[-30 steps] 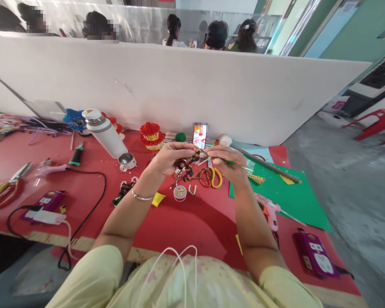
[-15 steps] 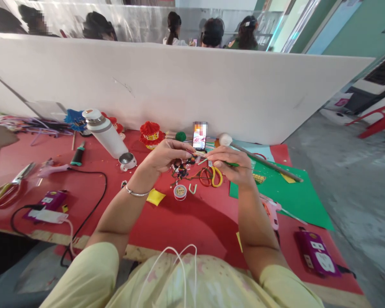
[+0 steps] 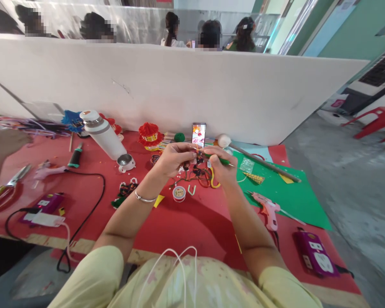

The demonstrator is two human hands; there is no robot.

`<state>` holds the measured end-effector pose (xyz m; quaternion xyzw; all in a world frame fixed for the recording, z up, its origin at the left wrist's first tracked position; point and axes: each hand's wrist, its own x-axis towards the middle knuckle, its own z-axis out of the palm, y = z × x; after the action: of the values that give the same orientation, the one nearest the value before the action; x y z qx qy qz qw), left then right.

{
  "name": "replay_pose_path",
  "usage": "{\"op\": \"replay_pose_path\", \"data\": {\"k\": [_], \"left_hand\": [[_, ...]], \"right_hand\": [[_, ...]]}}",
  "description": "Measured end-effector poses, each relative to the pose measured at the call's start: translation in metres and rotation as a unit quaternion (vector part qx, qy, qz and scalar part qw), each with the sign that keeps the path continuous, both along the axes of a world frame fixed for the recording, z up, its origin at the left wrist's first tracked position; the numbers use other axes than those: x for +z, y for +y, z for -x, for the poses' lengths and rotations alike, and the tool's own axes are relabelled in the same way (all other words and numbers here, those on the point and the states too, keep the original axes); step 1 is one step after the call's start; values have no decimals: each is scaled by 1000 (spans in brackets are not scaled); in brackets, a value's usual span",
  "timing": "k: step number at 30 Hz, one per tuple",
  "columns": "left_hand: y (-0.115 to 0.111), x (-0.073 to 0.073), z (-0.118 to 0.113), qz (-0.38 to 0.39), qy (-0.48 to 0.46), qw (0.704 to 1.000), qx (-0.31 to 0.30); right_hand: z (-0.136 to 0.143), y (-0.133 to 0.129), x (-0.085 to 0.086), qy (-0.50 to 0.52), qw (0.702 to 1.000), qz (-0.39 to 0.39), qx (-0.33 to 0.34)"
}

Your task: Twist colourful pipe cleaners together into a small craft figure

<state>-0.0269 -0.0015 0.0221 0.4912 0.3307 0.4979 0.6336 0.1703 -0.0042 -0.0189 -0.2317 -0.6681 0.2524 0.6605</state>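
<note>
My left hand (image 3: 175, 159) is closed, pinching a small dark, multicoloured piece of yarn work (image 3: 198, 170) that hangs below the fingers. My right hand (image 3: 223, 167) is closed around a green-handled crochet hook (image 3: 224, 161), whose metal end sticks out to the right. Both sets of fingertips meet at the yarn, so the hook's working tip is hidden. Just beneath lie scissors with red and yellow handles (image 3: 214, 181), a round thread spool (image 3: 179, 193) and a bent pale U-shaped piece (image 3: 191, 190).
A white thermos (image 3: 104, 139), its cup (image 3: 126, 163), a red yarn ornament (image 3: 150, 134) and a lit phone (image 3: 199, 135) stand beyond my hands. At right are a pink glue gun (image 3: 268, 209) and purple power box (image 3: 316, 252). Another person's hand (image 3: 11, 142) reaches in at left.
Both hands have shifted closer together, the right one moving left and down. A dark beaded yarn bundle by my left forearm and the glue gun at right now show more fully.
</note>
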Motion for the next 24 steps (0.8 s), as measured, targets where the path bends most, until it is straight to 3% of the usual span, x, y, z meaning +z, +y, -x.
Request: {"op": "replay_pose_path", "data": {"k": [4, 6, 9, 13, 16, 24], "left_hand": [[-4, -12, -16, -62, -5, 984, 168], [-7, -14, -21, -55, -21, 978, 199], [-8, -12, -22, 34, -89, 989, 116], [-2, -5, -6, 97, -93, 991, 10], [2, -3, 8, 102, -54, 993, -21], [5, -4, 23, 82, 12, 996, -44]], "right_hand": [[9, -5, -6, -90, 986, -77, -119], [12, -5, -10, -122, 970, -133, -165], [11, -2, -14, -119, 961, -174, -179], [-4, 3, -4, -86, 989, -103, -59], [-18, 4, 7, -100, 992, -83, -1], [-29, 2, 17, -132, 987, -75, 51]]}}
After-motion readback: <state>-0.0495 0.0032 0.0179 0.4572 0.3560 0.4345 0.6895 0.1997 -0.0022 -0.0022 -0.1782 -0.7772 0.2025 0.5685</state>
